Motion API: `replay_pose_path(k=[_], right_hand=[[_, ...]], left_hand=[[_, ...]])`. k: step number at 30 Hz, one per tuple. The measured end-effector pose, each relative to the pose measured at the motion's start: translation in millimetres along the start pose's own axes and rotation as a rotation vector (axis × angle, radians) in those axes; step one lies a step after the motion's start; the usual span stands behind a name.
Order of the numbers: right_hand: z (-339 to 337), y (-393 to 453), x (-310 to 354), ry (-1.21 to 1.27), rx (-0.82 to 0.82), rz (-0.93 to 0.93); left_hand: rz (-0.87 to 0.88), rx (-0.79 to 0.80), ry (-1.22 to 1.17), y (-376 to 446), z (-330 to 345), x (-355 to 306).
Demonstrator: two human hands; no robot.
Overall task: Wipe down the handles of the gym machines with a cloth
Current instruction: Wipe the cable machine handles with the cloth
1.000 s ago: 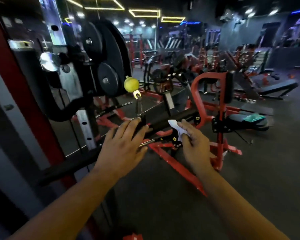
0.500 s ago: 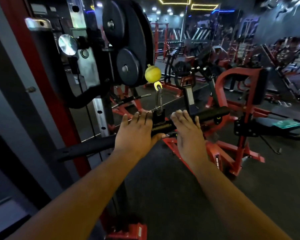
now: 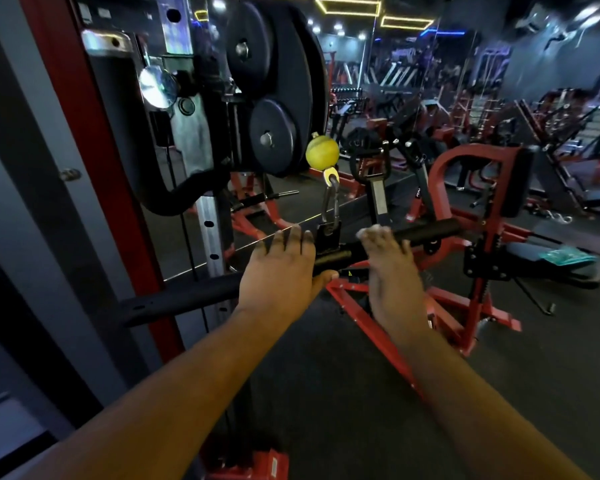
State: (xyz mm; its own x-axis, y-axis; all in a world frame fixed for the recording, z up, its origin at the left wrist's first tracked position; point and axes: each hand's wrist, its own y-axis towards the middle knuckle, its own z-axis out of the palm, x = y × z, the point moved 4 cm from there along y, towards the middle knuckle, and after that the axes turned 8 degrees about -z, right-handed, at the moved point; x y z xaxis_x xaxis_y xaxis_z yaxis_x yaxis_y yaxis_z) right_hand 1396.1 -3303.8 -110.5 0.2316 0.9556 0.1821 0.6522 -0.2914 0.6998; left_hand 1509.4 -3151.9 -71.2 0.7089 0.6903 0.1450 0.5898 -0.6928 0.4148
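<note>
A long black cable bar hangs level from a steel carabiner under a yellow ball stopper. My left hand grips the bar just left of its centre bracket, fingers over the top and thumb underneath. My right hand lies over the bar just right of the bracket, holding a white cloth against it. Only a small edge of the cloth shows past my fingertips. The bar's left grip runs out toward the frame.
Black weight plates hang on the machine close above the bar. A red upright post stands at the left. A red machine frame and a bench with a green cloth stand beyond the bar. Dark floor lies below.
My right hand has risen from below the bar onto its top with the cloth, which is now mostly hidden. My left hand has stayed on the bar.
</note>
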Motion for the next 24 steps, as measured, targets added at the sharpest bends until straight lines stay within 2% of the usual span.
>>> replay_pose_path(k=[2, 4, 9, 12, 16, 18, 24], right_hand=[[8, -9, 20, 0.05, 0.012, -0.124], [6, -9, 17, 0.053, 0.013, -0.141], [-21, 3, -35, -0.131, -0.04, 0.062], [-29, 11, -28, -0.095, -0.074, 0.158], [-4, 3, 34, 0.006, -0.016, -0.058], [1, -3, 42, 0.001, -0.01, -0.125], [-18, -8, -14, -0.001, -0.079, 0.128]], left_hand=[[0.014, -0.016, 0.019, -3, -1, 4], [0.025, -0.022, 0.014, -7, -4, 11], [0.023, -0.034, 0.012, -17, -2, 21], [0.016, -0.054, -0.021, -18, 1, 22], [0.01, -0.071, -0.036, -21, 1, 24], [-0.005, -0.098, -0.007, -29, -2, 34], [-0.077, -0.283, 0.121, -77, -3, 72]])
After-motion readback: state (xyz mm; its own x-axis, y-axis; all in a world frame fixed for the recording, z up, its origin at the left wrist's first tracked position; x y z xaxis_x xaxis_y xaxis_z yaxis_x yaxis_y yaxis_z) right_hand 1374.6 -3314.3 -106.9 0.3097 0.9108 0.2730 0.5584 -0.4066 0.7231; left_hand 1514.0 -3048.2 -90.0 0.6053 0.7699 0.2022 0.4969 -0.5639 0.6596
